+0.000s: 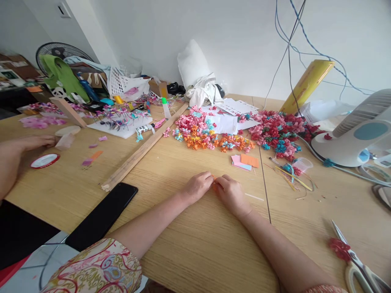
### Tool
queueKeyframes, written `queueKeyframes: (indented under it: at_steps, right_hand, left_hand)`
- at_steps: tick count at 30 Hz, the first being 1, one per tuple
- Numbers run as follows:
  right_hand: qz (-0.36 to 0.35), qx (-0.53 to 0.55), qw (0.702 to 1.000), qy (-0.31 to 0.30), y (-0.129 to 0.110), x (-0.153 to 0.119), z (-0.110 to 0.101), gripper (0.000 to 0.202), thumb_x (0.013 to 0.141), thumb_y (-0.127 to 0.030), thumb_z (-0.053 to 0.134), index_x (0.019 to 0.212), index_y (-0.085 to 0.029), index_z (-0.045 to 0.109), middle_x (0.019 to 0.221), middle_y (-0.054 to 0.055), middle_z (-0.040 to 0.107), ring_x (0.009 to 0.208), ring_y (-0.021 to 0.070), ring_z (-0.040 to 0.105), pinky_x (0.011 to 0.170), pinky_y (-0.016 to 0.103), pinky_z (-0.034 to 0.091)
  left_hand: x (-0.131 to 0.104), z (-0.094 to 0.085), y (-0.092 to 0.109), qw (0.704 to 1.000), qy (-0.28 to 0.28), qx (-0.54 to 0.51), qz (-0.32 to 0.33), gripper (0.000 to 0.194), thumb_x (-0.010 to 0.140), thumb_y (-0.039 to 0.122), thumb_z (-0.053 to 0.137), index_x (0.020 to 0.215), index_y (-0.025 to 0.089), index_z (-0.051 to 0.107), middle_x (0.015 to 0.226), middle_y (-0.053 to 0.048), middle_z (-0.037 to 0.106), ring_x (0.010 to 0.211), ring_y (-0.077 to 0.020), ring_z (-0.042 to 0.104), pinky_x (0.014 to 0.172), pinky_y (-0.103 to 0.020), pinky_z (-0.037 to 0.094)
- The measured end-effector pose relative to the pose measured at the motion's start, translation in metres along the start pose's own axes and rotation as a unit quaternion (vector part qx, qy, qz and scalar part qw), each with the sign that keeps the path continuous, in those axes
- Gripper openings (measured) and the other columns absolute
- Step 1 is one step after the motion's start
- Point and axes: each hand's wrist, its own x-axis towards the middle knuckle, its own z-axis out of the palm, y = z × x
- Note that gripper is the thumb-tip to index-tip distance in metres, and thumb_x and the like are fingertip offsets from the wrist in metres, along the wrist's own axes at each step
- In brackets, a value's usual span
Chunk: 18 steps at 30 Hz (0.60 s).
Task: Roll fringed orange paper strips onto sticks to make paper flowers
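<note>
Both my hands meet over the middle of the wooden table. My left hand [199, 187] is closed, its fingertips pinching a small piece of orange paper [214, 181]. From the other side my right hand [231, 193] pinches the same orange piece, and most of it is hidden by the fingers. Beyond my right hand lie pink, blue and orange paper slips [245, 161]. A thin white strip [254, 197] rests on the table just right of that hand. Heaps of small paper flowers, orange ones [195, 142] and red and pink ones [277, 130], spread out farther back.
Scissors [356, 254] lie open at the lower right. A black phone [104, 213] is left of my forearm, below a long wooden bar [146, 148]. A white fan [357, 130] stands at right. Another person's arm [18, 152] reaches in at left, near a red-rimmed lid [45, 160].
</note>
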Motion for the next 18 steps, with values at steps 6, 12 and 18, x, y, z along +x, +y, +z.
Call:
queueKeyframes:
  at_steps: [6,12,18]
  right_hand:
    - [-0.006,0.001,1.0,0.004,-0.0013,-0.0004,0.0005,0.017,0.083,-0.022,0.042,0.084,-0.021,0.059,0.08,0.002,0.058,0.072,0.0112,0.054,0.061,0.019,0.034]
    - [-0.002,-0.013,1.0,-0.009,-0.0029,0.0008,0.0,0.019,0.084,-0.022,0.04,0.084,-0.021,0.06,0.08,0.003,0.058,0.071,0.0111,0.054,0.06,0.019,0.033]
    - [0.001,-0.001,1.0,-0.007,-0.0026,0.0006,0.0004,0.018,0.084,-0.023,0.041,0.084,-0.02,0.058,0.081,0.003,0.057,0.071,0.0115,0.054,0.062,0.019,0.034]
  left_hand:
    - [0.0007,-0.0013,0.0016,1.0,0.012,0.014,-0.008,0.016,0.085,0.017,0.039,0.073,0.015,0.049,0.074,-0.001,0.049,0.068,-0.0125,0.048,0.062,-0.022,0.04]
    - [0.0018,-0.0034,0.0028,1.0,0.014,0.02,-0.011,0.017,0.085,0.017,0.039,0.072,0.015,0.05,0.074,-0.001,0.049,0.069,-0.0122,0.047,0.062,-0.021,0.039]
    - [0.0008,-0.0024,0.0003,1.0,0.016,0.002,-0.004,0.021,0.087,0.019,0.035,0.074,0.014,0.052,0.078,-0.001,0.048,0.07,-0.0102,0.046,0.065,-0.02,0.039]
